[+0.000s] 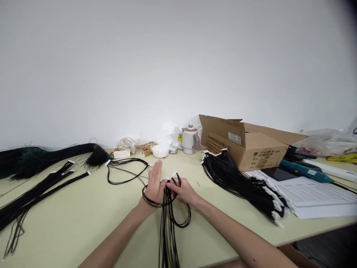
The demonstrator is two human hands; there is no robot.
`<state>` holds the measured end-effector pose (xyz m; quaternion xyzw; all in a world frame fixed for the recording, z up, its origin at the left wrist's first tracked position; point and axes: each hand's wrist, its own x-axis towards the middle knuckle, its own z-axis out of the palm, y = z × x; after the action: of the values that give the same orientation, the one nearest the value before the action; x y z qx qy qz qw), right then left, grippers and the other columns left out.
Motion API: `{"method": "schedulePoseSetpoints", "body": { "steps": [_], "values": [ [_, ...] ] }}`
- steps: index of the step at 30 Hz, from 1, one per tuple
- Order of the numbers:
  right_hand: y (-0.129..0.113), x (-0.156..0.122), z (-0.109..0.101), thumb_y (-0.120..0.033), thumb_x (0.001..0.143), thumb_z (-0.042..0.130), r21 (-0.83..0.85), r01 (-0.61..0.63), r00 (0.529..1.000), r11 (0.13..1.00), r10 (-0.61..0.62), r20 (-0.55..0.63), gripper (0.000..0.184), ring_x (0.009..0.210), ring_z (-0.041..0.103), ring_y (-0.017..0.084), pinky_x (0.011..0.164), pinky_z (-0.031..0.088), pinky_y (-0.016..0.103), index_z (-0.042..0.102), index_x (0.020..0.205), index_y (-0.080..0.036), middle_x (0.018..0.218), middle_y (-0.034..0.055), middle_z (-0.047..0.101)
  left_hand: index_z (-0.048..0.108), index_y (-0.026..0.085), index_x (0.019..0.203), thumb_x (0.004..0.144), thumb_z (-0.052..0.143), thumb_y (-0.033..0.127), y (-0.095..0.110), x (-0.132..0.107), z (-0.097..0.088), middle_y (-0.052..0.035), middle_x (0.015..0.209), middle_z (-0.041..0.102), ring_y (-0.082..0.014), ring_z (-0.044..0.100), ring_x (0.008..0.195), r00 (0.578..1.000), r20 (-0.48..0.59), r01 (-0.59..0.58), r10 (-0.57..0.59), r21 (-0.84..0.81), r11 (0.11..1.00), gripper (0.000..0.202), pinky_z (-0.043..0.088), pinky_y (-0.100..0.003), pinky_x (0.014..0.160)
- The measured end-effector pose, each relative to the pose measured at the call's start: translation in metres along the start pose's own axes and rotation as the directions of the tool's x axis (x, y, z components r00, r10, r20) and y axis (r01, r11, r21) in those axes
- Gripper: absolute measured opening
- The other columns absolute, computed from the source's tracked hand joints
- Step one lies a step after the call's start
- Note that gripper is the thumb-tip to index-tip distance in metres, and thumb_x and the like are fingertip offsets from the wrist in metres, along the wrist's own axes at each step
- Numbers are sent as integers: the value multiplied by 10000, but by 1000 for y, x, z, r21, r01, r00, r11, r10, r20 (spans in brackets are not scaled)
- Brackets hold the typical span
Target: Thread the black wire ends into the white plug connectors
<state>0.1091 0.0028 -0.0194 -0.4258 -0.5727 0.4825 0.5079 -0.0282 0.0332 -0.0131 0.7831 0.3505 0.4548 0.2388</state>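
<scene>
My left hand (155, 183) is held upright over the pale green table (83, 219), fingers straight and together, with a loop of thin black cable (167, 208) running round its wrist. My right hand (184, 190) pinches the white-connector ends of that same black cable bundle right beside the left fingers. The bundle's long strands hang down toward the table's near edge between my forearms.
A large pile of black cables with white connectors (245, 182) lies right of my hands, before an open cardboard box (245, 143). More black cable bundles (36, 190) cover the left side. A white kettle (190, 140), white bowl (160, 150), white sheets (312, 197) and a teal tool (304, 171) stand behind.
</scene>
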Motion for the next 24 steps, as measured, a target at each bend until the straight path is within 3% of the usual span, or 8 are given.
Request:
{"method": "schedulePoseSetpoints", "body": {
  "steps": [2,4,6,10,14,17,24],
  "values": [
    [-1,-1,0,-501,676,582,-54,43,998,998,-41,38,400,472,353,53,441,302,173,395,604,-155,519,-58,362,454,137,1205,815,318,310,0,0,-2,-117,1229,465,-191,373,1191,991,124,-64,42,175,983,448,218,-360,1058],
    [-1,-2,-1,-501,698,558,-158,107,993,982,-98,65,380,495,372,59,466,317,178,439,622,-148,539,-47,399,569,143,1016,824,265,290,2,1,-6,-119,1030,563,-176,494,988,975,223,-58,2,244,968,389,352,-329,925],
    [-1,-3,-3,-496,729,529,-303,167,986,938,-151,76,387,508,370,57,481,304,174,449,597,-141,537,-40,411,585,153,836,827,246,306,5,2,-9,-102,872,577,-157,513,834,972,231,-10,-50,250,968,372,395,-301,804],
    [0,-5,-6,-511,771,473,-471,169,984,866,-126,122,447,464,315,41,446,234,167,351,546,-144,479,-59,298,512,150,715,804,305,394,4,2,-10,-45,702,542,-121,492,677,964,205,154,-169,86,984,332,400,-251,664],
    [-3,-6,-6,-468,804,451,-566,252,966,785,-172,193,433,493,271,41,473,218,179,357,543,-136,493,-57,295,466,160,791,762,336,520,2,-1,-9,41,540,391,-64,375,410,870,344,427,-354,-162,890,384,319,-198,414],
    [-5,-7,-5,-443,808,455,-584,282,958,762,-191,213,426,503,255,42,480,212,184,355,533,-133,505,-56,294,460,164,853,729,383,553,7,-3,-9,43,579,395,-65,406,412,830,403,517,-385,-295,804,415,348,-199,383],
    [-5,-8,-5,-452,789,477,-547,270,957,792,-158,244,441,484,256,38,465,211,174,359,512,-129,485,-61,295,472,137,744,693,489,515,14,-1,-10,30,612,430,-62,472,490,841,401,511,-362,-368,777,382,371,-164,411]
  ]
}}
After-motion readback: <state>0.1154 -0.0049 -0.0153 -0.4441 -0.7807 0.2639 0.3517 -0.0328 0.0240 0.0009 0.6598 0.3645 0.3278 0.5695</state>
